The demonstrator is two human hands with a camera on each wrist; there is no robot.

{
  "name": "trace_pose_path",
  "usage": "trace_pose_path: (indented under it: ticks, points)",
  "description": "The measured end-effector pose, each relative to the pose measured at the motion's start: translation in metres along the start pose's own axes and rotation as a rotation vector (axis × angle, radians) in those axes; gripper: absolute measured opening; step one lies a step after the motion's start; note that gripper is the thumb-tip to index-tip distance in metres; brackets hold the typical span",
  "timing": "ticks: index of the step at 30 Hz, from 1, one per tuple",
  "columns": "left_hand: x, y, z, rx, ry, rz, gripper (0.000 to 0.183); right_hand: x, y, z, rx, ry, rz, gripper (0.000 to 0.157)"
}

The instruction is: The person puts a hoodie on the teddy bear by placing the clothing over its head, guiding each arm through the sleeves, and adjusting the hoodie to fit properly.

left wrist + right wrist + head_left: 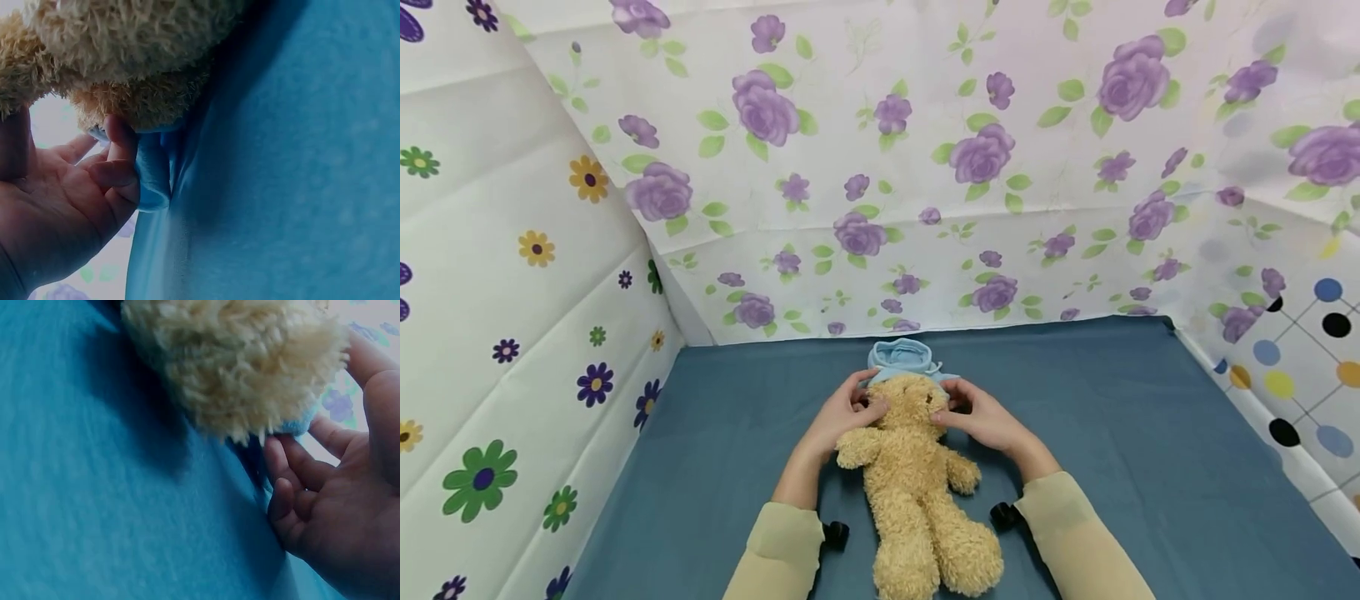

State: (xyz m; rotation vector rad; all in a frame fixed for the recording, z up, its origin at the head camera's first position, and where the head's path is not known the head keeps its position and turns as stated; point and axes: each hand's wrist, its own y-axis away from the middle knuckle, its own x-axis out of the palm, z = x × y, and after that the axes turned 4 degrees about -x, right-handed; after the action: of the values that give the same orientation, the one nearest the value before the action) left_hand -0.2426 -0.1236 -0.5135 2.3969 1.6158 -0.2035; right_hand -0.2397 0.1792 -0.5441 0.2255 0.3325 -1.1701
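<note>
A curly tan teddy bear (904, 483) lies face up with its feet toward me. Behind and above its head is a light-blue doll garment (904, 354) with a round, gathered opening and a thin string. My left hand (847, 414) is at the left side of the head, thumb on the cheek, fingers curled at the garment's edge. Opposite it, my right hand (985, 417) has its thumb by the other cheek and its fingers on the cloth. In the left wrist view the blue cloth (153, 175) hangs beside the curled fingers; the bear's fur hides some fingertips in both wrist views.
A dark blue cloth (737, 417) covers the table. Behind it hangs a floral sheet (880, 192), with a flower-printed sheet (535, 317) at the left and a dotted one (1300, 375) at the right. Small black devices (835, 535) sit at both wrists.
</note>
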Motion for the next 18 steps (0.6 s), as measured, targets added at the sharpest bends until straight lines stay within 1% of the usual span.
trace_pose_path:
  ticks: [2, 5, 8, 10, 13, 18]
  points:
    - [0.0, 0.002, 0.001, -0.003, 0.017, -0.002, 0.076, 0.002, 0.0, 0.001, -0.009, 0.009, 0.0, 0.073]
    - [-0.002, 0.004, -0.001, -0.01, 0.009, 0.004, 0.075, 0.004, 0.0, 0.003, -0.025, 0.036, -0.004, 0.069]
    - [-0.004, 0.005, -0.003, -0.019, -0.034, 0.014, 0.071, 0.005, 0.0, 0.006, -0.048, 0.054, -0.014, 0.059]
    - [-0.007, 0.005, -0.002, -0.025, -0.072, 0.022, 0.069, 0.007, 0.001, 0.009, -0.059, 0.063, -0.02, 0.053]
    - [-0.01, 0.006, 0.0, -0.036, -0.104, 0.023, 0.068, 0.011, 0.001, 0.011, -0.073, 0.063, -0.023, 0.047]
    - [-0.012, 0.006, 0.003, -0.051, -0.103, 0.032, 0.063, 0.016, 0.001, 0.012, -0.081, 0.069, -0.023, 0.04]
